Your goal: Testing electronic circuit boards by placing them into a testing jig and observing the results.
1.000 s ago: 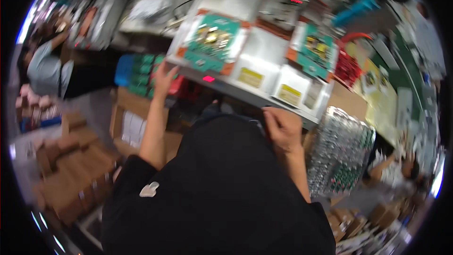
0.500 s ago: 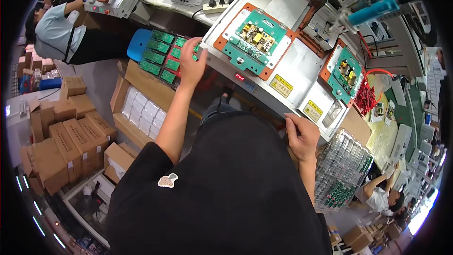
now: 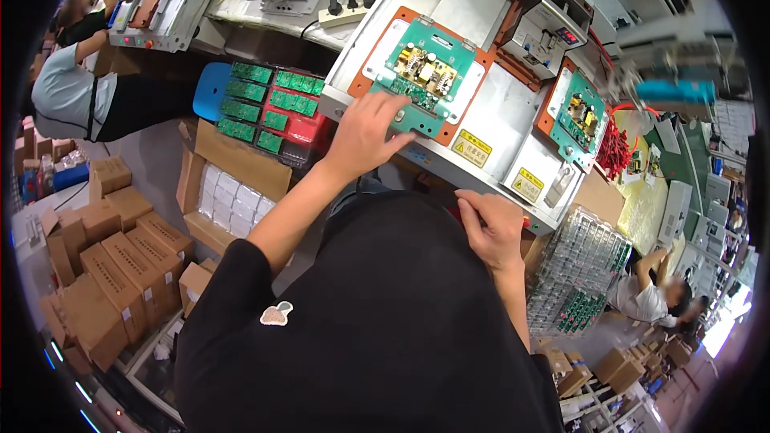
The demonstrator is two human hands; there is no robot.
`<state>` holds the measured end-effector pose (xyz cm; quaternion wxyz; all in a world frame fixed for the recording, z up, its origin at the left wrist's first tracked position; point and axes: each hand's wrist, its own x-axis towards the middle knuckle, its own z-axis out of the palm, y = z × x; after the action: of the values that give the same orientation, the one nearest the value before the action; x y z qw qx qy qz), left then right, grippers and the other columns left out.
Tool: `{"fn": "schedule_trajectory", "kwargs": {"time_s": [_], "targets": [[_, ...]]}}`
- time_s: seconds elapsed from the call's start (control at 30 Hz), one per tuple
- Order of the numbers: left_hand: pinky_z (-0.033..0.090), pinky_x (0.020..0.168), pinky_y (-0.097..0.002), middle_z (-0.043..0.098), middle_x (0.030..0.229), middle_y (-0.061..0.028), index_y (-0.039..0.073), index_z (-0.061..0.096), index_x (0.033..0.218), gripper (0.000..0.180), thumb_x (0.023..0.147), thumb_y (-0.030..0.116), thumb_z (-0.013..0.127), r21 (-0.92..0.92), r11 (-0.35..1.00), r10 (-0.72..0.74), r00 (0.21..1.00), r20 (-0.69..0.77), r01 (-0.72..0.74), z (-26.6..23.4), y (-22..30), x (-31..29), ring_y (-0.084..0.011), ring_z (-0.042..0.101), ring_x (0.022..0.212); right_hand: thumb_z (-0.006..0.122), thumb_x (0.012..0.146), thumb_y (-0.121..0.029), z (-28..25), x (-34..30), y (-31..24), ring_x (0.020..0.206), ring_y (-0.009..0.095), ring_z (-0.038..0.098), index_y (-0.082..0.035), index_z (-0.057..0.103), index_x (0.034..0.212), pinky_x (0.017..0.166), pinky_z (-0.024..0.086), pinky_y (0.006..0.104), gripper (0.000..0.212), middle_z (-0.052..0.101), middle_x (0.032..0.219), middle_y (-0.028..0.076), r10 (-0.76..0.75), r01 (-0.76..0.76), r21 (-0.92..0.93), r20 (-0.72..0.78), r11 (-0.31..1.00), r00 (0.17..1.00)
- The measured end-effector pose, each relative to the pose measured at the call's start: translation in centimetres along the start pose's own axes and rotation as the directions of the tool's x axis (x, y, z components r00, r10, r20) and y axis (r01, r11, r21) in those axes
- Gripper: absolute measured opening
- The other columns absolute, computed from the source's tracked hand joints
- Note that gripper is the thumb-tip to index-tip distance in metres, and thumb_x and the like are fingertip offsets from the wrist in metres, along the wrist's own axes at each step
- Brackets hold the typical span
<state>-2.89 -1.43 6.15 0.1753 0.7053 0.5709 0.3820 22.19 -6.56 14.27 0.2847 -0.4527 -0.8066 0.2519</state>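
My left hand [image 3: 367, 135] is at the near left edge of a teal fixture plate [image 3: 447, 50], fingers stretched over its lower corner and thumb apart. Whether the fingertips press on the plate I cannot tell. A circuit board [image 3: 425, 72] with yellow and black parts sits in that plate, which lies on an orange-brown frame [image 3: 391, 26] on the white machine. My right hand [image 3: 496, 231] is curled closed by the machine's front edge; what its fingers may hold is hidden. Farther right, a second teal fixture [image 3: 571, 144] carries a similar board [image 3: 584, 116].
Green boards [image 3: 249, 90] fill a tray at the left, beside a blue chair [image 3: 210, 90]. An open carton [image 3: 188, 184] of white packs stands below. Stacked clear trays [image 3: 573, 273] stand right of my right hand; red wires [image 3: 613, 152] lie beyond. Co-workers [image 3: 72, 88] are at both sides.
My left hand has moved right, from the machine's left corner to the teal fixture. My right hand keeps its curled pose. The view has shifted slightly.
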Motion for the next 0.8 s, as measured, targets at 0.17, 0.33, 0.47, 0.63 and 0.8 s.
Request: {"fn": "schedule_trajectory", "kwargs": {"time_s": [0.17,0.33,0.47,0.63,0.8], "targets": [[0.046,0.076,-0.0357,0.066,0.093,-0.0052,0.011,0.068,0.094,0.020,0.074,0.013,0.074,0.078,0.855,0.515,0.857,-0.020,-0.513,-2.3,-0.1,3.0,-0.0246,0.064,0.089,0.072,0.083,-0.002,-0.2,-0.4,0.4,0.055,0.025,0.059,-0.004,0.074,0.091,0.052,0.043,0.0353,0.009,0.061,0.064,0.007,-0.049,0.021,0.183,0.150,0.983,0.988],[0.047,0.079,-0.0375,0.069,0.091,-0.0050,0.009,0.070,0.094,0.015,0.081,0.011,0.074,0.119,0.828,0.558,0.781,-0.279,-0.549,-2.2,4.1,16.0,-0.0248,0.064,0.092,0.068,0.088,-0.007,-1.1,5.4,1.3,0.059,0.026,0.061,-0.004,0.073,0.097,0.055,0.046,0.0356,0.010,0.066,0.075,0.011,-0.002,0.001,0.010,0.092,1.000,0.996],[0.042,0.104,-0.0460,0.058,0.131,-0.0218,0.004,0.063,0.121,0.043,0.079,0.010,0.071,-0.076,0.910,0.352,0.857,-0.376,-0.407,-3.4,6.0,17.4,-0.0392,0.054,0.122,0.066,0.090,-0.012,2.9,13.9,9.1,0.078,0.030,0.067,-0.007,0.072,0.109,0.069,0.052,0.0420,0.021,0.071,0.099,0.015,-0.043,0.020,-0.299,-0.071,0.954,0.997],[0.052,0.087,-0.0302,0.070,0.102,-0.0103,-0.008,0.067,0.104,0.015,0.090,-0.002,0.066,-0.560,0.806,-0.233,0.972,-0.001,0.193,-4.8,1.9,4.6,-0.0166,0.067,0.097,0.066,0.080,-0.012,9.5,17.9,12.3,0.096,0.035,0.069,-0.012,0.074,0.100,0.082,0.056,0.0472,0.021,0.071,0.098,0.016,0.266,-0.072,-0.584,0.254,0.809,0.930],[0.051,0.082,-0.0258,0.068,0.114,-0.0126,-0.003,0.060,0.125,0.032,0.099,0.017,0.063,-0.386,0.527,-0.371,0.613,0.697,0.757,-6.8,-0.7,-7.2,-0.0146,0.064,0.096,0.068,0.070,-0.006,6.8,18.0,4.5,0.076,0.036,0.071,-0.004,0.072,0.077,0.066,0.057,0.0452,0.009,0.069,0.086,0.018,-0.121,0.131,-0.472,0.052,0.872,0.991]]}}
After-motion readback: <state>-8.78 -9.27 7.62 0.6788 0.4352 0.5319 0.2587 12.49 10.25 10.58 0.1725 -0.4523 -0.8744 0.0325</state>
